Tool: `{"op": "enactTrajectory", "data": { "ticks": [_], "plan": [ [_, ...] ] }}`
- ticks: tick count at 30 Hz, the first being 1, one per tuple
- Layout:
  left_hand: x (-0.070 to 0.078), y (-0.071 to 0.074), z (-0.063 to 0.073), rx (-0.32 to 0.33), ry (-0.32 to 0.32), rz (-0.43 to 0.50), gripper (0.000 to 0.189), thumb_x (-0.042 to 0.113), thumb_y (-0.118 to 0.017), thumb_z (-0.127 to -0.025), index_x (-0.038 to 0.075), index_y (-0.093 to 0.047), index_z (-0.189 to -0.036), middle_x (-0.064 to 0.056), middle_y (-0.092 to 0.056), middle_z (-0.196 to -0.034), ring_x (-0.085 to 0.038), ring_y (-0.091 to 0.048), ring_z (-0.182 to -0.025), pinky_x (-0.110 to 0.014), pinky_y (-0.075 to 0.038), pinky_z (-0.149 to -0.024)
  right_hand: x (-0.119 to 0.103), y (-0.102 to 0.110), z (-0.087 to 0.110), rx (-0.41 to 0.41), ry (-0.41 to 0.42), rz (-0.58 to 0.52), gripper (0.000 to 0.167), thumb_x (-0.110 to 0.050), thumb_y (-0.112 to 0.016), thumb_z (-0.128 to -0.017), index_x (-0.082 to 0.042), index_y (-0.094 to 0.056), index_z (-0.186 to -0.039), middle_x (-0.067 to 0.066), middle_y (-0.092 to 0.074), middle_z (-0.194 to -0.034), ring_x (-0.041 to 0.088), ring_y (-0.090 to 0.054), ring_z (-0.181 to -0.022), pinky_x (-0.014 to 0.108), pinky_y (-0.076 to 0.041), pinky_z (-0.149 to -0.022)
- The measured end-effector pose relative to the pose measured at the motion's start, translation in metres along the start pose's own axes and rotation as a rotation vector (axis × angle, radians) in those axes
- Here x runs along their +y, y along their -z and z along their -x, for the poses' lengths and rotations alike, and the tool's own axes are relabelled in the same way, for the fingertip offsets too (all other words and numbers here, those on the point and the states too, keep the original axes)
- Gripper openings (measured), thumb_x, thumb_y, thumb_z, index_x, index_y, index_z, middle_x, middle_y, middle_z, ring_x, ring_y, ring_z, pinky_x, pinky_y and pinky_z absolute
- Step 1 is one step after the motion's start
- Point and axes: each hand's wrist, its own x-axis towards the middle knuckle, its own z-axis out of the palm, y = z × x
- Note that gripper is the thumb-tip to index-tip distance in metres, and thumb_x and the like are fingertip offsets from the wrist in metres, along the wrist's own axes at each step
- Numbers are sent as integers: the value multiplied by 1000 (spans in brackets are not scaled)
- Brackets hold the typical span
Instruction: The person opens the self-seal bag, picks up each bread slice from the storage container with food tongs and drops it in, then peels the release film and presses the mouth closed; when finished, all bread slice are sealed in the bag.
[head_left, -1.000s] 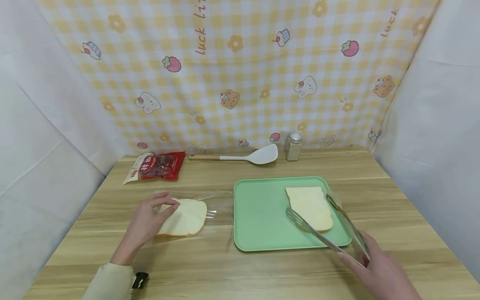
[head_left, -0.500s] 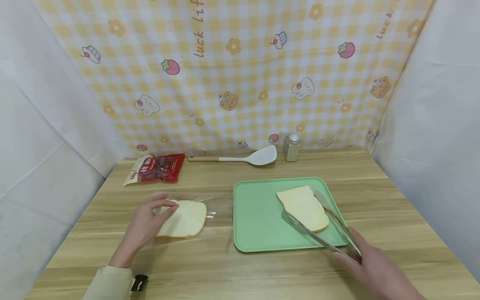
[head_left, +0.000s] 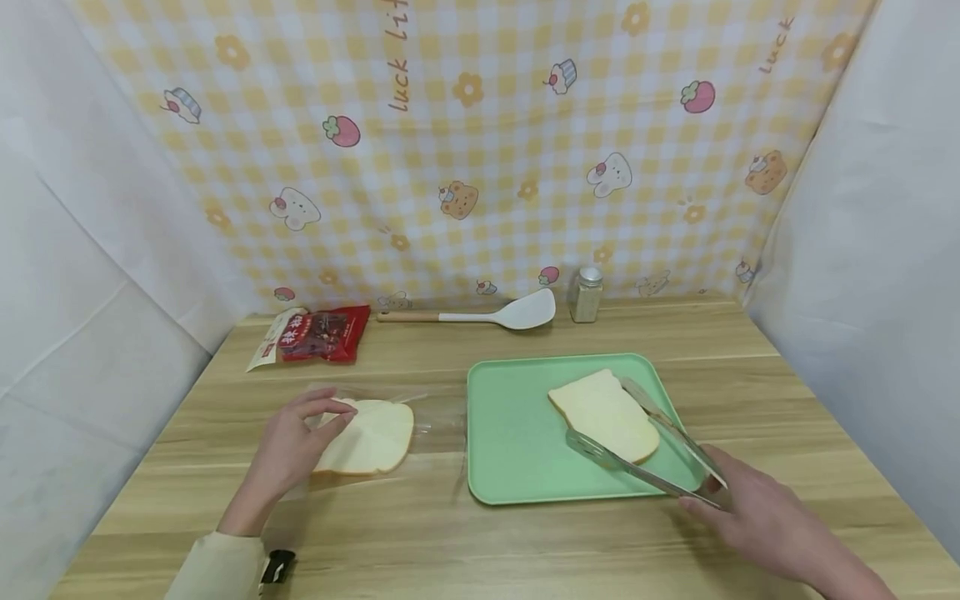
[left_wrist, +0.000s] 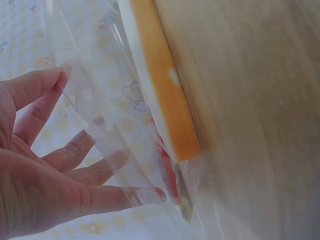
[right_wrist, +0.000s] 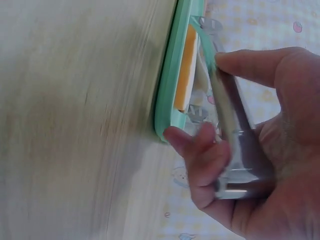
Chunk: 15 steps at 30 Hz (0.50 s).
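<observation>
My left hand (head_left: 296,433) pinches the edge of a clear plastic bag (left_wrist: 90,60) between thumb and index finger, the other fingers spread. A slice of bread (head_left: 378,437) lies flat within the bag on the table. On the right, a pair of metal tongs (head_left: 645,475) is gripped in my right hand (head_left: 757,508), near the hinge end. The tongs' arms stand apart, one along each side of a second bread slice (head_left: 603,412). That slice sits askew on the right half of a green tray (head_left: 517,433). Its orange-brown crust faces the right wrist camera.
Along the back stand a red snack packet (head_left: 326,333), a white spatula (head_left: 525,310) with a wooden handle, and a glass shaker (head_left: 587,294). A checked cloth (head_left: 495,233) hangs behind them. White sheets close off both sides of the table.
The tongs' arms have come nearer each other around the slice on the tray. That slice has shifted left and turned. My left hand stays in place on the bag.
</observation>
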Motion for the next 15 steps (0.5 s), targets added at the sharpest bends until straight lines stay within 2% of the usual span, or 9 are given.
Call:
{"op": "enactTrajectory", "data": {
  "ticks": [2, 6, 8, 10, 12, 15],
  "plan": [
    [0, 0, 0, 2, -2, 3, 17, 17, -71, -101, 7, -82, -110, -28, -58, -149, -56, -51, -139, -72, -44, -108, -3, 0, 1, -4, -35, 8, 70, -56, -69, -99, -12, -47, -148, 2, -69, -104, 15, -60, -86, 36, -49, -69],
    [1, 0, -1, 8, -4, 6, 17, 16, -72, -100, 7, -82, -109, -29, -59, -148, -56, -52, -138, -71, -43, -109, -10, -5, 5, 35, -68, 29, 69, -61, -69, -97, -13, -50, -143, 1, -66, -97, 14, -55, -78, 33, -44, -64],
    [1, 0, 0, 6, -1, 8, 17, 16, -72, -100, 7, -82, -110, -29, -59, -148, -56, -51, -139, -72, -43, -109, -13, -8, 7, 50, -82, 48, 75, -64, -67, -97, -11, -47, -146, -2, -62, -89, 12, -53, -72, 30, -41, -60],
    [2, 0, 0, 4, 0, 12, 16, 15, -72, -100, 6, -82, -110, -29, -59, -148, -56, -51, -139, -71, -43, -109, -14, -12, 9, 66, -90, 77, 85, -67, -65, -97, -7, -41, -152, -3, -62, -86, 12, -55, -72, 32, -43, -59],
    [2, 0, 0, 1, 2, 16, 17, 15, -72, -100, 6, -82, -110, -29, -58, -149, -55, -50, -140, -71, -43, -109, -14, -15, 11, 93, -87, 103, 96, -68, -64, -97, -2, -31, -159, 8, -71, -94, 20, -66, -78, 39, -50, -61],
    [2, 0, 0, -5, 4, 15, 17, 16, -71, -101, 6, -81, -110, -29, -57, -150, -55, -49, -141, -72, -42, -110, -12, -17, 13, 125, -81, 144, 102, -69, -63, -97, 0, -26, -163, 28, -72, -121, 39, -74, -97, 55, -56, -68]
  ]
}}
